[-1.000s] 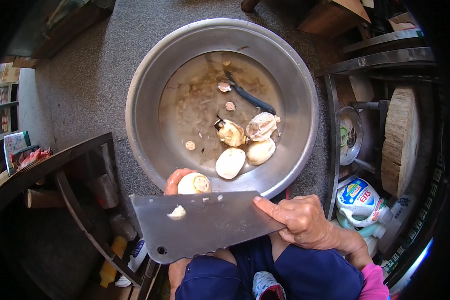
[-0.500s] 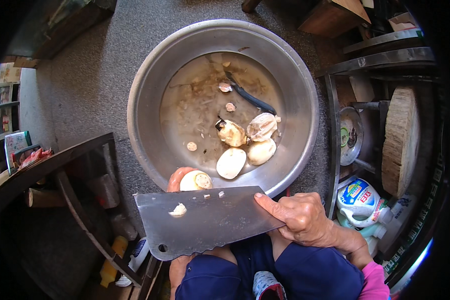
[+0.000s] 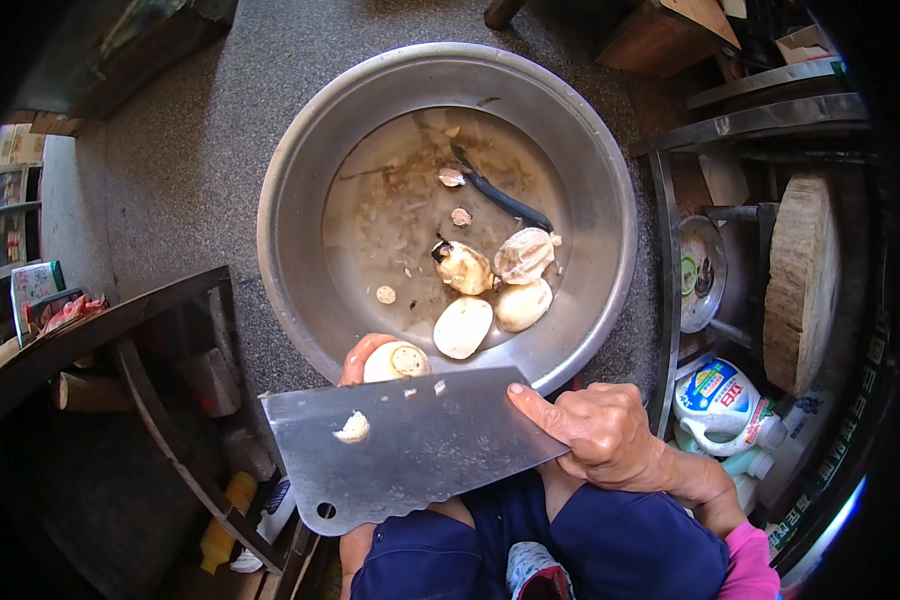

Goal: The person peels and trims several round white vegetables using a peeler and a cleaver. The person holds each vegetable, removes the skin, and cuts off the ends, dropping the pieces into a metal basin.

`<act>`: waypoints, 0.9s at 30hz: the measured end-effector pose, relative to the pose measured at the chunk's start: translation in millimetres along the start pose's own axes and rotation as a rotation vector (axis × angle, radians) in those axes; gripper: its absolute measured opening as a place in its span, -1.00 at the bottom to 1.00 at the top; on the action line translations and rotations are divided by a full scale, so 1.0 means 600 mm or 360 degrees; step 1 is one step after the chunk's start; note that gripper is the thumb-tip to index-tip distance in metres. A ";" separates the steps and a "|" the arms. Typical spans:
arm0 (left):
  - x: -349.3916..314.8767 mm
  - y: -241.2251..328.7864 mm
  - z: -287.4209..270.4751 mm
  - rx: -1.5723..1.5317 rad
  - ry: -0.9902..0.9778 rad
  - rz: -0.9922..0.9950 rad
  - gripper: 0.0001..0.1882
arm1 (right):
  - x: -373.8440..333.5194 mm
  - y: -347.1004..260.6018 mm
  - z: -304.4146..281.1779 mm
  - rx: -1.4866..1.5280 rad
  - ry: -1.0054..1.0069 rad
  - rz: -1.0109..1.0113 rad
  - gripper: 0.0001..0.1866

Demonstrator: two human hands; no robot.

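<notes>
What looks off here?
A dark rod lies in the murky water of the basin, looking out of place near pale roots; can't tell what it is. One root has a blackened end. Scrap stuck on the cleaver.

Before you, a basin (image 3: 295, 235) on the floor (image 3: 170, 210) holds lotus root pieces (image 3: 462, 327); nearer you, a cleaver (image 3: 420, 435); to your right, a jug (image 3: 712, 398) with a block (image 3: 802, 285) beyond.

Cleaver (image 3: 420, 440) smooth metal; basin (image 3: 298, 250) satin metal; block (image 3: 802, 285) rough wood; trousers (image 3: 635, 540) matt cloth
</notes>
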State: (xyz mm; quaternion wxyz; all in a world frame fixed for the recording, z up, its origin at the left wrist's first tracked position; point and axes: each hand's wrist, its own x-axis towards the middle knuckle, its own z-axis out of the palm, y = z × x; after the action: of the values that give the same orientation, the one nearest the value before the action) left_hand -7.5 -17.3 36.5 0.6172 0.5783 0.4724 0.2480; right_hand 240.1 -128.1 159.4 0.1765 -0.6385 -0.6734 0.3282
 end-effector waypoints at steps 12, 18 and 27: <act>-0.041 0.030 0.052 -0.0831 0.0332 -0.0352 -0.26 | 0.002 0.020 0.021 0.0101 0.0201 0.0228 -0.34; 0.007 0.060 0.033 -0.0651 0.0036 -0.0298 -0.21 | 0.004 0.023 0.009 0.0774 0.0262 0.0807 -0.68; 0.011 0.003 0.030 -0.0730 0.0115 -0.0162 -0.40 | -0.007 0.008 -0.006 0.0043 -0.0031 0.0095 -0.20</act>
State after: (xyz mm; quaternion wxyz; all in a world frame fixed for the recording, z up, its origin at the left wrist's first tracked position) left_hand 11.4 -19.8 33.9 0.7268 0.3890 0.4541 0.3381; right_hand 246.6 -131.4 159.3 0.1686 -0.6526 -0.6512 0.3487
